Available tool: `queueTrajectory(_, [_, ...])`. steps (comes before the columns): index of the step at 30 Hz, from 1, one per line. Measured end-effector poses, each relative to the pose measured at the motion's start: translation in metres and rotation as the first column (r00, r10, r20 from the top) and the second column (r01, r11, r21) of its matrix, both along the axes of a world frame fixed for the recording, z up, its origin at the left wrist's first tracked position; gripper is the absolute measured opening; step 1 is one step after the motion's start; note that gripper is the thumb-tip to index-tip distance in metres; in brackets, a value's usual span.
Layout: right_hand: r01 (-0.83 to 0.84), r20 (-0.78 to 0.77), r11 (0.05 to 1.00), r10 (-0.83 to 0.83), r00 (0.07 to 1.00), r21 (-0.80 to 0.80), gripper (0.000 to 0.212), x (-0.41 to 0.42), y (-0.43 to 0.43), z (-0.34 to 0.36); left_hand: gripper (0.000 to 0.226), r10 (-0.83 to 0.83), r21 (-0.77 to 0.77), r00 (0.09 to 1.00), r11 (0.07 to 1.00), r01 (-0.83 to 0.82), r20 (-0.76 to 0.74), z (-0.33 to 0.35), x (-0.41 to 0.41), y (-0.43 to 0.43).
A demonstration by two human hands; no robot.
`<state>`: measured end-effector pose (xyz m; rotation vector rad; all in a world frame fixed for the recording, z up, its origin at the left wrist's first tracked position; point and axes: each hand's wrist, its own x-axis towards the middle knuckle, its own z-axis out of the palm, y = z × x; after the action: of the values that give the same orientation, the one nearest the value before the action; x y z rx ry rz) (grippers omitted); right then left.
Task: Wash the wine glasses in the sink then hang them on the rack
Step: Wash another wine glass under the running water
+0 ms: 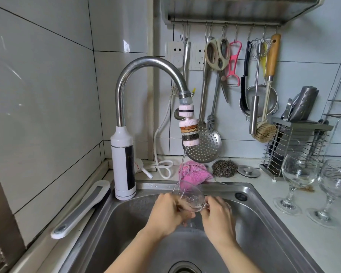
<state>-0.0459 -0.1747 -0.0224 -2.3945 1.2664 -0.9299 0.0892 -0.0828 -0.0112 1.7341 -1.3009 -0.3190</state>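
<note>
Over the steel sink (264,217) I hold a clear wine glass (191,197) tilted on its side under a thin stream of water from the faucet (146,64). My left hand (169,211) grips the bowl, fingers curled round it. My right hand (218,215) holds the stem end, the foot showing just past my fingers. Two more wine glasses (298,174) (336,182) stand upright on the counter at the right. A metal rack (224,8) with a hook rail is mounted high on the wall.
Scissors, a peeler, a whisk, a strainer, a skimmer and a brush hang from the rail (224,22). A knife holder (297,146) stands at the back right. A pink cloth (193,172), steel scrubber (224,168) and sink plug (248,171) lie behind the sink. The drain (185,268) is below.
</note>
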Motion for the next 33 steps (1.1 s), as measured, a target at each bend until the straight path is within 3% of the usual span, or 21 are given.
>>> queueTrajectory(5, [0.007,-0.028,0.997,-0.009,1.0,-0.07,0.014,0.003,0.004,-0.001,0.018,0.298,-0.122,0.941,0.952,-0.28,0.163,0.001,0.004,0.002])
queueTrajectory(11, [0.021,-0.042,0.999,-0.018,0.999,0.05,0.014,0.001,0.001,-0.003,0.019,0.039,-0.118,0.999,0.992,-0.035,0.028,0.013,-0.005,0.006])
queueTrajectory(15, [0.058,-0.033,0.997,-0.056,0.998,0.044,0.007,0.0,0.002,-0.001,0.021,-0.018,-0.001,0.999,1.0,0.018,-0.03,0.015,-0.002,0.005])
queueTrajectory(19, [0.056,-0.029,0.997,-0.055,0.998,0.046,0.019,-0.002,0.002,0.0,0.032,-0.101,0.018,0.993,0.995,0.102,-0.054,0.012,0.0,0.005])
queueTrajectory(22, [0.042,-0.007,0.997,-0.041,0.999,0.06,0.014,0.0,0.005,0.001,0.045,0.016,-0.096,0.998,0.995,-0.022,-0.068,0.01,-0.001,0.003])
queueTrajectory(25, [0.05,0.066,0.998,-0.053,0.996,0.049,0.021,0.004,0.009,0.003,0.042,0.169,-0.243,0.984,0.954,-0.176,-0.05,0.009,0.0,0.0])
queueTrajectory(27, [0.048,0.087,0.997,-0.053,0.995,0.057,0.024,0.005,0.011,0.003,0.037,0.182,-0.265,0.983,0.947,-0.18,-0.015,0.01,-0.001,0.001])
queueTrajectory(30, [0.036,0.095,0.998,-0.041,0.995,0.053,0.025,0.003,0.009,0.001,0.023,0.028,-0.136,0.999,0.99,-0.031,-0.019,0.01,-0.002,0.002])
queueTrajectory(33, [0.049,0.067,0.997,-0.054,0.996,0.066,0.024,0.0,0.007,0.0,0.026,-0.06,-0.03,0.995,0.998,0.058,-0.078,0.007,-0.002,0.001])
